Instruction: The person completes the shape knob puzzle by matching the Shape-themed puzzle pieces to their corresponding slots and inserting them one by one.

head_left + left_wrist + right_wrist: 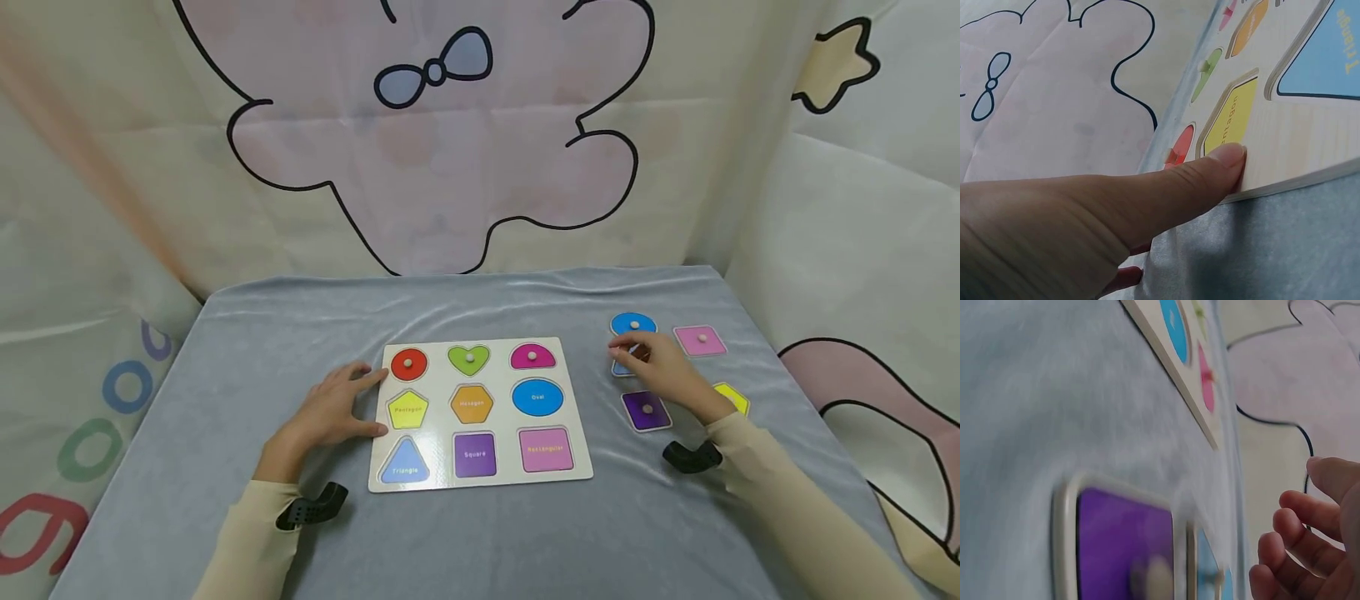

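A white shape-puzzle board (439, 417) lies mid-table, with a red circle (408, 364), a green heart (468, 360) and a magenta semicircle (533, 357) seated in its top row. My left hand (330, 410) touches the board's left edge; its thumb (1225, 159) rests beside the yellow pentagon recess (1229, 119). To the right of the board, my right hand (663, 367) hovers with bent fingers over a blue piece (622, 370), mostly covered. No piece shows between its fingers (1304, 537) in the right wrist view. A purple square piece (1116, 537) lies below that hand.
A blue oval piece (626, 322) lies behind the right hand. A pink rectangle piece (701, 340) is farther right, and a yellow piece (735, 398) is partly hidden by the right wrist. Grey cloth (487, 542) covers the table; a printed curtain (450, 183) hangs behind.
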The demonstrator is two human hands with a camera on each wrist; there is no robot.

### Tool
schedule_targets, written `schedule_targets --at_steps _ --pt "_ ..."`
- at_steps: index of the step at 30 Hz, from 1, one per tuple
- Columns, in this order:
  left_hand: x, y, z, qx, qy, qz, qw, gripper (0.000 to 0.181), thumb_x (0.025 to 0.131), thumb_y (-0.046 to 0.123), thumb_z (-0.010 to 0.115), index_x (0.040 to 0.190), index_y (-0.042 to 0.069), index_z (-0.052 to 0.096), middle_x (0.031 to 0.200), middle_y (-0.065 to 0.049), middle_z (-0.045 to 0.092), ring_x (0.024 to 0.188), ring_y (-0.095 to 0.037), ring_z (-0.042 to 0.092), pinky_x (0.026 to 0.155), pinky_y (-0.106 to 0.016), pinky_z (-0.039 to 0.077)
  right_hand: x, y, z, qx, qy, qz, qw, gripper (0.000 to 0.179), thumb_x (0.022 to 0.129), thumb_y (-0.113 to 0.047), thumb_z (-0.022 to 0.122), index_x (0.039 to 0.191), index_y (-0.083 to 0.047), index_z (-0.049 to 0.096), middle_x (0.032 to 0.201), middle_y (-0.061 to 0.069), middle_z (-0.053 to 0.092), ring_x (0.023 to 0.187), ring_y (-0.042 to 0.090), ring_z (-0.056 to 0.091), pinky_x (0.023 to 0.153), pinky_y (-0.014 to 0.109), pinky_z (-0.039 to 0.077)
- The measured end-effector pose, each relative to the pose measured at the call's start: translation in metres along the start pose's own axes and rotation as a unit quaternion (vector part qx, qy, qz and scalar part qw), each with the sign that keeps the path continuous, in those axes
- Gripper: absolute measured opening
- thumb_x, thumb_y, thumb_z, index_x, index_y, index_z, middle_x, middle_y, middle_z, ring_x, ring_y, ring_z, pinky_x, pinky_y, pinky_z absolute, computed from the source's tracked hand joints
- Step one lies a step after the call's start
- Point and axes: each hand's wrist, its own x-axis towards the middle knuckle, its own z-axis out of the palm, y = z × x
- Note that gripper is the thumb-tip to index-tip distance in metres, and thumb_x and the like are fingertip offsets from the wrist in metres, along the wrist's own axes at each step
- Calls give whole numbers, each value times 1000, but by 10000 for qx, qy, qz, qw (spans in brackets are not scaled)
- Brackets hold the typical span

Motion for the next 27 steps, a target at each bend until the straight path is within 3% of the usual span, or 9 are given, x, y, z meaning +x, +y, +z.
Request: schedule_targets --at_steps 3,11,14,21,27 --pt "0 -1 1 -11 -6 9 10000 92 76 41 87 154 17 45 154 -20 40 142 -44 35 110 -70 32 -11 10 -13 -55 94 130 9999 26 100 -18 63 113 2 72 97 16 75 76 21 67 66 21 51" --pt "1 -2 1 38 32 22 10000 91 76 41 87 154 18 45 154 -20 40 142 -43 35 109 -70 32 -40 31 -48 -264 488 153 9983 24 99 -17 65 110 3 73 97 18 74 76 -10 56 65 14 49" --pt "0 -2 0 37 38 11 10000 91 76 41 87 154 18 45 154 -20 40 142 -43 35 109 -70 33 -48 38 -59 -302 444 238 9983 25 99 -17 65 112 3 72 95 15 73 75 -10 56 63 15 49" --pt "-1 -2 -2 72 68 -14 10000 91 76 41 87 153 17 45 154 -21 40 142 -44 35 107 -71 33 -67 59 -75 -237 243 164 9993 22 94 -7 70 112 4 72 88 -8 69 74 -5 58 64 12 49" --pt "0 -1 0 38 32 17 10000 90 76 42 87 153 17 46 154 -19 40 142 -43 35 108 -70 33 -90 74 -80 -32 69 364 9993 23 92 -4 72 110 8 70 78 -7 61 68 3 53 58 15 44"
